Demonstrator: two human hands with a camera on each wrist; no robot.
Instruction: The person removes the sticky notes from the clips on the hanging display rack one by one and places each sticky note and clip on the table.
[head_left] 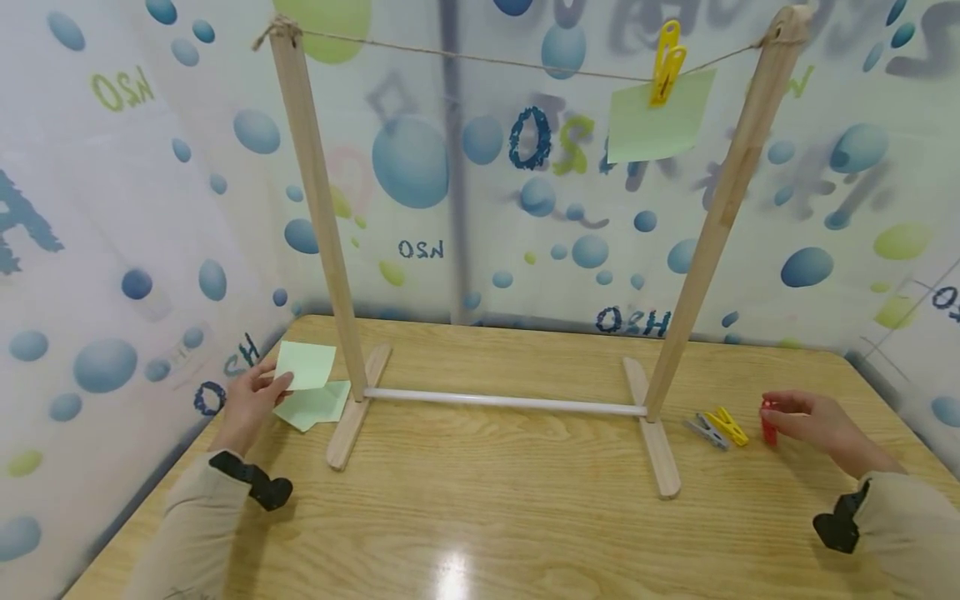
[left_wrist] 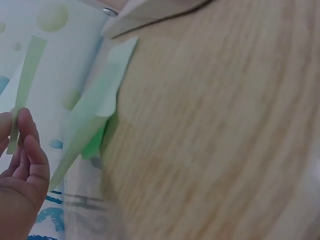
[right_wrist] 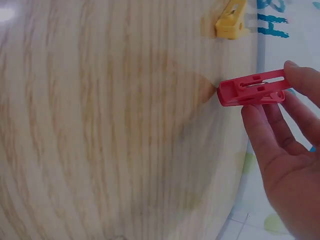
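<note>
At the table's left side, my left hand (head_left: 251,398) pinches a pale green sheet of paper (head_left: 306,365) between thumb and fingers, lifted off the table. Beneath it lie more green sheets (head_left: 318,406), their edges curling up in the left wrist view. On the right, my right hand (head_left: 821,427) holds a red clothespin (right_wrist: 252,90) by its handle end, thumb on one side and fingers on the other. Its tip is at or near the tabletop. Just left of it rest a yellow clothespin (head_left: 726,425) and a grey clothespin (head_left: 707,432).
A wooden frame with a left post (head_left: 318,200) and a right post (head_left: 723,217) stands between the hands. A white rod (head_left: 510,402) joins its feet. From the twine (head_left: 480,58) on top, a yellow clothespin (head_left: 666,71) holds a green sheet (head_left: 652,125). Behind hangs a patterned curtain (head_left: 480,275).
</note>
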